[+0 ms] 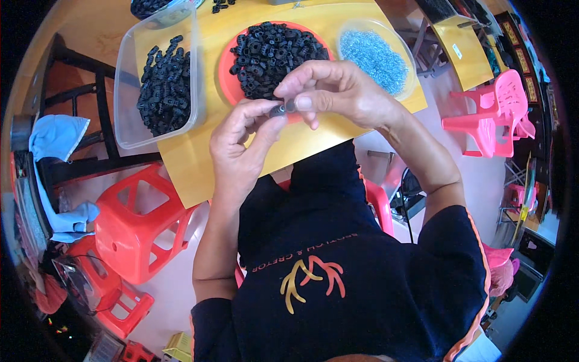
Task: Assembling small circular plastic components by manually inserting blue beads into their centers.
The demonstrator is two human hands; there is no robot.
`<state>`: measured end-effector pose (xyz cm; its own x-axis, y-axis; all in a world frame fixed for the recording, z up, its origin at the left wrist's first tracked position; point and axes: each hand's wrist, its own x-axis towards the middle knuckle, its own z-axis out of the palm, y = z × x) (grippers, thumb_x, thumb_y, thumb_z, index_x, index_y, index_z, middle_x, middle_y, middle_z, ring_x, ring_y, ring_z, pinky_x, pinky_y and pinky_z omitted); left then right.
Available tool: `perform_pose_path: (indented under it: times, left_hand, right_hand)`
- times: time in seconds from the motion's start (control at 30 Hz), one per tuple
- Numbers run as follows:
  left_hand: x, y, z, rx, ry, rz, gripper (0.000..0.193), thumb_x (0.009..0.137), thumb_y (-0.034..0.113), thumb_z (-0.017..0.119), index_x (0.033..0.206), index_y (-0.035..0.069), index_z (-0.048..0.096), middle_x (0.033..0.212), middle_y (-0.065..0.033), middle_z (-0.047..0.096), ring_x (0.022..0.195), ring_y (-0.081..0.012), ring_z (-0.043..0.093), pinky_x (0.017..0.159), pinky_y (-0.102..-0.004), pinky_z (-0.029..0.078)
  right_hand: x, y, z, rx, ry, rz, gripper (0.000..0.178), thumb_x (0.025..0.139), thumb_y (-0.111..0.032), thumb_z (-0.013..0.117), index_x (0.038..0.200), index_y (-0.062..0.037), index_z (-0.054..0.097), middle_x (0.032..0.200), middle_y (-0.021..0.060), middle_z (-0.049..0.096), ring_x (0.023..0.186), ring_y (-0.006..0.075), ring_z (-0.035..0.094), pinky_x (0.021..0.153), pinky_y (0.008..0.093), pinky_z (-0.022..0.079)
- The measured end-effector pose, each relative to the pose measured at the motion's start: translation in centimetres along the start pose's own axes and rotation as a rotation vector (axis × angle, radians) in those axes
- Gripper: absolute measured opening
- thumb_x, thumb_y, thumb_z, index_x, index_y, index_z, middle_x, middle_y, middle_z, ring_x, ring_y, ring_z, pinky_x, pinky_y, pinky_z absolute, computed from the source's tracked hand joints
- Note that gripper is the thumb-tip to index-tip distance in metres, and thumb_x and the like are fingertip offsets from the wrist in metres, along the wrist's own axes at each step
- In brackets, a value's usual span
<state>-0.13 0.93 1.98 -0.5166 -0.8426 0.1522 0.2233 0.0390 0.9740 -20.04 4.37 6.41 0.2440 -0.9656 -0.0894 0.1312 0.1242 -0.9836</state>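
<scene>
In front of my chest, over the table's near part, my two hands meet at the fingertips. My left hand [241, 133] pinches a small black plastic part [277, 111] between thumb and fingers. With thumb and forefinger together, my right hand [344, 93] holds a small greyish, see-through piece [291, 106] against the end of that part. Just beyond the hands is a red round tray [225, 84] heaped with black plastic parts [271, 51]. To its right, a clear tub [410, 66] holds many small bluish see-through pieces [373, 60].
A clear rectangular bin [123, 114] with more black parts stands at the left of the yellow table [211, 172]. Red stools [129, 235] are on the left, near a dark frame with blue cloth [57, 139]. Pink chairs [482, 114] stand at the right.
</scene>
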Motion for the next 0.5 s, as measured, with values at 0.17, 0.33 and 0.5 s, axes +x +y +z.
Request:
perform_pose_path:
  times: [0.17,0.33,0.5]
  left_hand:
    - [0.1,0.2,0.2,-0.107,-0.018,-0.005,0.018,0.086,-0.006,0.064,0.104,-0.002,0.062,0.088,-0.0033,0.062,0.072,-0.0068,0.057,0.062,-0.0201,0.047]
    - [0.4,0.2,0.2,-0.092,-0.024,0.009,0.018,0.087,-0.003,0.063,0.104,-0.002,0.062,0.088,-0.0041,0.063,0.069,-0.007,0.057,0.06,-0.0195,0.046]
    - [0.7,0.1,0.5,-0.09,0.005,-0.056,0.017,0.088,0.0,0.064,0.105,-0.001,0.062,0.088,-0.0035,0.064,0.07,-0.0063,0.057,0.06,-0.0192,0.046]
  right_hand:
    - [-0.7,1.0,0.3,0.12,-0.027,-0.083,0.021,0.095,-0.014,0.057,0.11,-0.0003,0.062,0.093,0.0078,0.062,0.068,0.0121,0.059,0.065,0.0255,0.049]
    - [-1.0,1.3,0.7,0.221,0.031,-0.097,0.021,0.095,-0.014,0.056,0.112,-0.0018,0.059,0.096,0.0097,0.061,0.069,0.0118,0.059,0.062,0.0258,0.051]
    - [-0.8,1.3,0.6,0.238,0.157,-0.11,0.021,0.094,-0.015,0.059,0.111,-0.0018,0.06,0.091,0.0065,0.065,0.067,0.0077,0.058,0.063,0.0222,0.05]
